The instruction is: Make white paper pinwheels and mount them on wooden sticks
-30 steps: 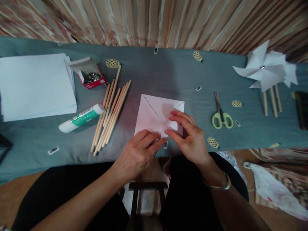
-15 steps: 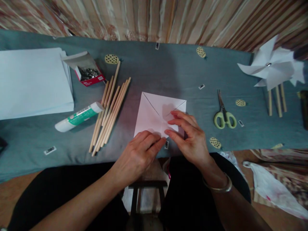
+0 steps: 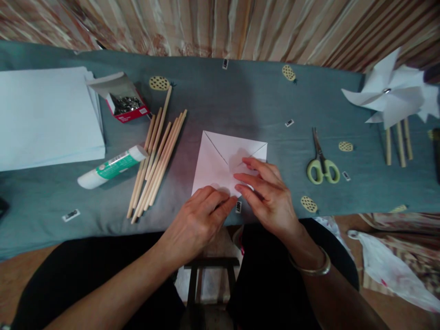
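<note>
A white square of paper (image 3: 220, 160) with diagonal cuts or creases lies on the grey-blue cloth (image 3: 240, 101) in front of me. My left hand (image 3: 199, 220) rests on its near left corner, fingers lying flat and together. My right hand (image 3: 268, 192) lies over the paper's near right part, fingers stretched toward the centre and pressing a flap down. Neither hand lifts anything.
A bundle of wooden sticks (image 3: 156, 160), a glue tube (image 3: 112, 167), an open red box of pins (image 3: 125, 103) and a stack of white sheets (image 3: 48, 117) lie left. Green scissors (image 3: 321, 160) and finished paper pinwheels (image 3: 392, 96) lie right. A plastic bag (image 3: 395, 270) is on the floor.
My right hand's fingers have slid slightly left toward the paper's centre. The left hand has stayed put. The view shifted a little.
</note>
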Available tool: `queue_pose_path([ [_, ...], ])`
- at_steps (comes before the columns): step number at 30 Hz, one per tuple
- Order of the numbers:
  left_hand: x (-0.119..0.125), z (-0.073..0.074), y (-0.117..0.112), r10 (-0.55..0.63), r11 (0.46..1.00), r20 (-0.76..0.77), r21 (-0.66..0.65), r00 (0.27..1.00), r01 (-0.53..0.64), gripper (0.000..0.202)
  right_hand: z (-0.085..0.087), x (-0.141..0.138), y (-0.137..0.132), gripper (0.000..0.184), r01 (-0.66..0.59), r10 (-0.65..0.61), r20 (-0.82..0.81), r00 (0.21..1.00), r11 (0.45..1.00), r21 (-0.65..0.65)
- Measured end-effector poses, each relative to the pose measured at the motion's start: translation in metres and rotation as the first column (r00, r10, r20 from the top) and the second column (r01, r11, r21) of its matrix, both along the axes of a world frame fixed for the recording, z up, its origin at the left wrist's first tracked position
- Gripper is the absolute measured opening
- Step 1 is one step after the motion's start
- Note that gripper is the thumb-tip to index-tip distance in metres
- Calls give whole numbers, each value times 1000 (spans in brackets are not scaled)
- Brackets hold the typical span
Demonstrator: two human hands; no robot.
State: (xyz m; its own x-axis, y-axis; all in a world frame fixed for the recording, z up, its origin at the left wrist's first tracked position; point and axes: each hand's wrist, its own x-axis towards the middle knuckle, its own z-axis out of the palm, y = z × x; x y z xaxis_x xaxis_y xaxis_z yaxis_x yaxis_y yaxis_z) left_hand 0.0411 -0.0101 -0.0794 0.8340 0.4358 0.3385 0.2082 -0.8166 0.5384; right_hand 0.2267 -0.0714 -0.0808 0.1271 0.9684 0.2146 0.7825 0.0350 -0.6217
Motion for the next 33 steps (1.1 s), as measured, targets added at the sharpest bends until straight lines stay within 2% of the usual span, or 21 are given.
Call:
queue_pose_path([
  [7,0,0,0,8,1000,-6,8,1000,-8,23,-1,-1,1,26,-51,51,97,994,999,0],
  [19,3,1,0,9,1000,-4,6,1000,-9,23,-6,-14,1,26,-29,9,231,973,996,83],
  [23,3,-1,0,15,1000,2,24,1000,-15,21,-5,-15,1,26,-14,1,159,987,997,78],
  [26,3,-3,-1,19,999,5,47,1000,-19,21,-2,-5,1,25,7,-6,-41,999,1000,22],
  [29,3,-4,-1,25,997,1,67,1000,-25,21,2,13,5,26,110,-103,-190,976,994,26],
  [31,2,-4,-2,24,997,-2,68,1000,-23,21,3,26,11,29,166,-155,-147,977,984,65],
  [33,2,-5,-2,23,998,0,66,1000,-23,21,3,37,20,35,175,-173,-35,984,981,78],
])
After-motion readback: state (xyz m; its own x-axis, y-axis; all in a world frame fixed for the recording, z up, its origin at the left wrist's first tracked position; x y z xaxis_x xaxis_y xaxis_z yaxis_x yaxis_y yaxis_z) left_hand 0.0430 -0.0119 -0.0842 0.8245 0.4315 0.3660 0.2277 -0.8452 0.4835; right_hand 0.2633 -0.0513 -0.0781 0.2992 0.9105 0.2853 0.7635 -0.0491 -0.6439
